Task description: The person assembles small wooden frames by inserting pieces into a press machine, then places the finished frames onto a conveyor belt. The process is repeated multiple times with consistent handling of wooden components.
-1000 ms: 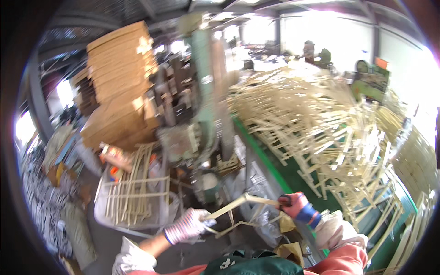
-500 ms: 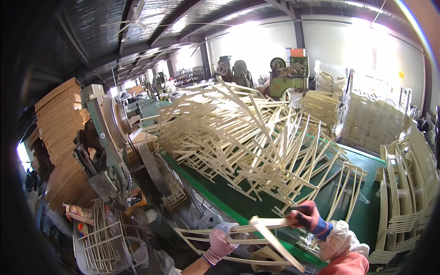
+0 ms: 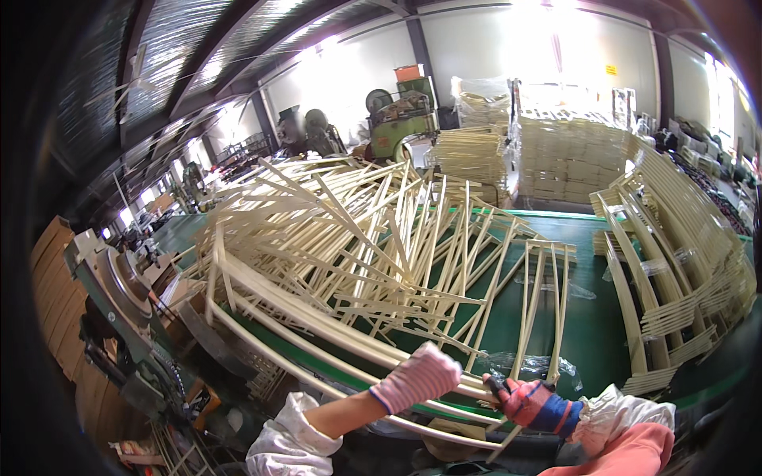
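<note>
A long cream-coloured frame of several parallel rails [image 3: 298, 305] slants across in front of me, its far end up at the left beside a heap of similar frames. My left hand [image 3: 421, 378], in a pink-and-white striped glove, is closed over the rails near their right end. Just right of it my right hand [image 3: 530, 404], in a red, blue and black glove, grips the same frame close to its near end. The fingers of both hands are partly hidden, and the left one is slightly blurred.
A large tangled pile of cream frames [image 3: 333, 230] covers the green table [image 3: 595, 341]. Neatly nested frames [image 3: 675, 270] stand at the right. Clear plastic wrap [image 3: 528, 365] lies near my right hand. A green machine [image 3: 131, 317] and cardboard boxes [image 3: 54, 293] are at the left.
The view has turned right. The frame in my hands has swung out and up to the left, over the table edge. My left hand has moved closer to my right.
</note>
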A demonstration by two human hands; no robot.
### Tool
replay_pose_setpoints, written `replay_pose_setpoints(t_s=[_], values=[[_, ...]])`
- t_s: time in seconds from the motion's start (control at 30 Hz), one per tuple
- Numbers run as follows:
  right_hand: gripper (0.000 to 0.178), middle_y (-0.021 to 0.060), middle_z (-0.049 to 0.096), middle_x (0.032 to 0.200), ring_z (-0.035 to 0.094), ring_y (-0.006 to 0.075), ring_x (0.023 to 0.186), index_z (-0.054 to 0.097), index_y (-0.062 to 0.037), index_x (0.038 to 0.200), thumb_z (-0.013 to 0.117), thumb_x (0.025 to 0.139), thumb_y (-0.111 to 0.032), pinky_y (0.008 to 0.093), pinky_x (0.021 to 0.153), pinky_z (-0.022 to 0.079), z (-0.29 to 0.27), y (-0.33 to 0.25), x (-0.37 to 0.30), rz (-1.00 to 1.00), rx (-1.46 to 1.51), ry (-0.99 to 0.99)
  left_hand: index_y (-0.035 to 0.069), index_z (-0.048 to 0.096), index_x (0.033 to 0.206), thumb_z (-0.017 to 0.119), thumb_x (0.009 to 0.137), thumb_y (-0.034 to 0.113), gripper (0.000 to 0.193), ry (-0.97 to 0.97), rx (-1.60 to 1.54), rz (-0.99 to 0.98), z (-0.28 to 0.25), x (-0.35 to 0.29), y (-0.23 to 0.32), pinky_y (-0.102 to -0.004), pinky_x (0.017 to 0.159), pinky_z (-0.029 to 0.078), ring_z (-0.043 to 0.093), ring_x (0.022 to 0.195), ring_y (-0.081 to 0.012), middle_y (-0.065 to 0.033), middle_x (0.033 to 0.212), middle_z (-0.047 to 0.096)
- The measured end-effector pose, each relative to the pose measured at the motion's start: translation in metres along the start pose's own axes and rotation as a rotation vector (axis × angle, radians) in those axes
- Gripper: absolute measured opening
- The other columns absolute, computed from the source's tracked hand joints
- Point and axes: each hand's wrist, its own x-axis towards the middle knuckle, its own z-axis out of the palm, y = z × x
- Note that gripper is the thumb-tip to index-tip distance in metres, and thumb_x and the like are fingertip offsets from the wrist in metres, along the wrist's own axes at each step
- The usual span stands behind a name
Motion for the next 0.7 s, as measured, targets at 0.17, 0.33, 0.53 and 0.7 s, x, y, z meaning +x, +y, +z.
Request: replay_pose_setpoints(t_s=[0.17, 0.33, 0.53, 0.7], values=[[0.051, 0.0135, 0.059, 0.076, 0.059, 0.0295, 0.059, 0.046, -0.0073, 0.125, 0.056, 0.075, -0.004, 0.0376, 0.05, 0.046, 0.043, 0.018, 0.029, 0.135, 0.508, 0.634, 0.008, 0.06, 0.085, 0.053, 0.075, 0.018, 0.015, 0.307, 0.209, 0.115, -0.053, 0.044, -0.044, -0.0422, 0.094, 0.039, 0.06, 0.082, -0.0222, -0.0063, 0.081, 0.059], [0.038, 0.0177, 0.061, 0.077, 0.059, 0.0378, 0.065, 0.051, -0.0039, 0.109, 0.056, 0.072, -0.009, 0.0412, 0.058, 0.047, 0.01, 0.071, 0.134, 0.184, 0.725, 0.827, 0.006, 0.057, 0.099, 0.054, 0.075, 0.022, 0.029, 0.443, 0.089, 0.325, -0.087, 0.013, -0.053, -0.0424, 0.099, 0.039, 0.057, 0.103, -0.0229, -0.0065, 0.098, 0.06], [0.024, 0.0155, 0.06, 0.068, 0.062, 0.0286, 0.067, 0.056, -0.0003, 0.076, 0.064, 0.074, -0.023, 0.0433, 0.06, 0.048, -0.104, 0.113, 0.338, -0.256, -0.016, 0.69, 0.009, 0.057, 0.103, 0.056, 0.076, 0.021, 0.03, 0.533, 0.188, 0.071, -0.054, -0.05, -0.114, -0.0435, 0.097, 0.04, 0.053, 0.107, -0.023, -0.0064, 0.11, 0.056], [0.013, 0.0088, 0.064, 0.065, 0.063, 0.0171, 0.055, 0.064, -0.0024, 0.073, 0.06, 0.081, -0.011, 0.0296, 0.049, 0.05, -0.132, 0.116, 0.469, -0.098, 0.899, 0.425, 0.01, 0.046, 0.124, 0.055, 0.081, 0.029, 0.048, 0.506, 0.447, -0.465, -0.043, -0.086, -0.237, -0.0457, 0.104, 0.028, 0.041, 0.12, -0.0277, -0.0114, 0.129, 0.045]])
